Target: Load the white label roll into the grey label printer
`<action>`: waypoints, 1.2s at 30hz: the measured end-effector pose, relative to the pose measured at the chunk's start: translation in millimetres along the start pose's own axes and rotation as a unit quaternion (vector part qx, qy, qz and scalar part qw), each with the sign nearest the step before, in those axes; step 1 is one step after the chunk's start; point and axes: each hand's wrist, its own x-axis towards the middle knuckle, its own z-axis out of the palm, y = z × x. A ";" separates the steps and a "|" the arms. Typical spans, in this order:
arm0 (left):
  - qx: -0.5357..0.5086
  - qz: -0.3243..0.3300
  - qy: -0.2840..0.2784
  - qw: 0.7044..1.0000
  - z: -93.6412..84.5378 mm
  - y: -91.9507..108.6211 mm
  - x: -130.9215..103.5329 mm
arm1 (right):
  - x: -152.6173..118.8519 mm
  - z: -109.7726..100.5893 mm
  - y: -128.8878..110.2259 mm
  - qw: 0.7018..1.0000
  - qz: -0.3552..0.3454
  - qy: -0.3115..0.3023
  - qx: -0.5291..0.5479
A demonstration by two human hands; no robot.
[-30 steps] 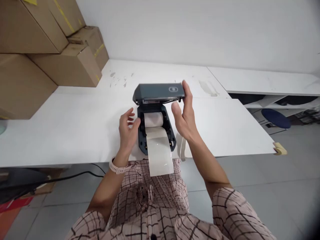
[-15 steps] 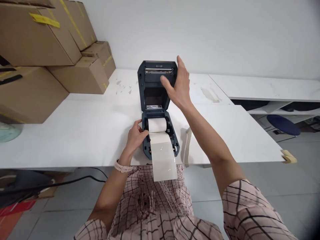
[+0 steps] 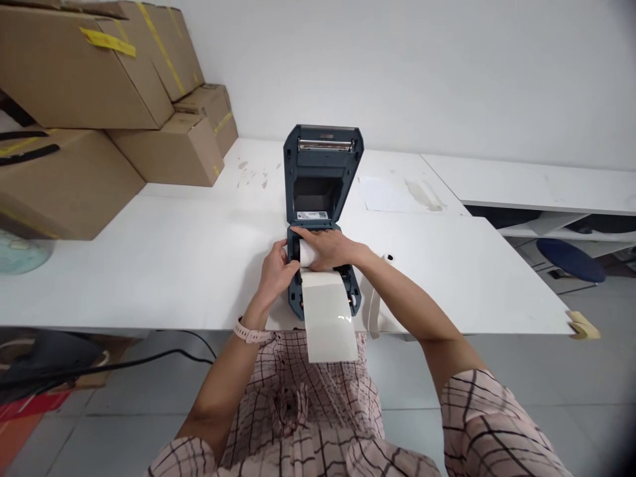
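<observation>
A dark blue-grey label printer (image 3: 323,159) stands at the table's front edge with its lid tipped back. In its base lies a white label roll (image 3: 307,254). From the roll, a strip of backing paper (image 3: 330,318) hangs forward over the edge. My left hand (image 3: 276,270) is closed on the left side of the base, its thumb at the rim beside the roll. Reaching in from the right, my right hand (image 3: 332,250) spans the roll, one finger stretched toward the hinge. It hides much of the roll, and some of its fingertips are covered.
Cardboard boxes (image 3: 163,149) are stacked at the left of the white table (image 3: 199,278). A curled paper strip (image 3: 374,308) lies right of the printer, partly under my forearm. A blue stool (image 3: 571,260) stands beyond the table on the right.
My right hand has come down from the raised lid onto the roll in the base. The lid stays up, and my left hand keeps its place on the printer's side.
</observation>
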 end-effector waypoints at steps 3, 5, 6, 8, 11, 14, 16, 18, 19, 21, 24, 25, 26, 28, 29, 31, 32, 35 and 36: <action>-0.021 0.000 0.004 1.000 0.2 0.7 -0.7 | -15.5 -12.8 6.6 0.992 -0.062 0.015 0.107; -0.025 -0.003 0.003 1.000 0.1 1.2 -1.0 | -37.7 -25.2 13.2 0.974 -0.130 0.055 0.178; -0.025 -0.004 0.002 1.000 0.1 1.1 -1.1 | -50.3 -31.8 17.7 0.963 -0.157 0.085 0.200; -0.022 -0.004 0.001 1.000 0.1 -0.1 -1.0 | -73.6 -43.1 29.7 0.947 -0.177 0.151 0.222; -0.032 0.002 0.003 0.999 0.9 -3.6 -0.8 | -92.1 -47.8 56.7 0.930 -0.114 0.250 0.242; -0.051 0.002 0.003 0.999 1.9 -5.6 -0.7 | -85.4 -32.2 91.3 0.905 -0.010 0.320 0.281; -0.054 -0.001 0.003 0.999 2.3 -4.9 -0.7 | -71.8 -14.4 112.7 0.889 0.060 0.324 0.319; -0.050 -0.002 0.007 0.999 2.3 -3.2 -0.9 | -57.0 3.9 128.4 0.877 0.115 0.306 0.352; -0.048 -0.002 0.009 0.999 2.3 -2.2 -1.0 | -50.5 11.8 133.7 0.873 0.131 0.298 0.363; -0.048 -0.003 0.011 0.999 2.2 -0.7 -1.3 | -41.8 23.9 140.3 0.868 0.142 0.291 0.376; -0.058 -0.004 0.012 0.998 2.3 -0.2 -1.6 | -45.2 32.7 147.3 0.860 0.137 0.288 0.400; -0.063 -0.005 0.012 0.998 2.4 -0.6 -1.7 | -51.7 34.6 150.2 0.853 0.136 0.282 0.417; -0.069 -0.005 0.014 0.998 2.6 -1.1 -1.8 | -61.1 37.0 153.5 0.844 0.134 0.276 0.441; -0.079 -0.002 0.015 0.997 3.1 -2.8 -1.8 | -86.1 44.5 159.5 0.815 0.118 0.280 0.494; -0.083 -0.001 0.015 0.996 3.5 -3.9 -1.7 | -100.1 50.0 161.1 0.801 0.104 0.287 0.515; -0.088 0.001 0.015 0.996 4.3 -6.5 -1.4 | -126.3 63.5 159.6 0.788 0.079 0.290 0.537; -0.089 0.001 0.015 0.996 4.6 -7.8 -1.2 | -136.6 70.3 156.0 0.791 0.074 0.277 0.540; -0.088 0.003 0.015 0.996 5.0 -10.5 -1.3 | -151.3 84.6 137.9 0.819 0.095 0.200 0.529; -0.088 0.004 0.015 0.996 4.9 -10.7 -1.6 | -151.8 86.1 131.4 0.831 0.102 0.175 0.518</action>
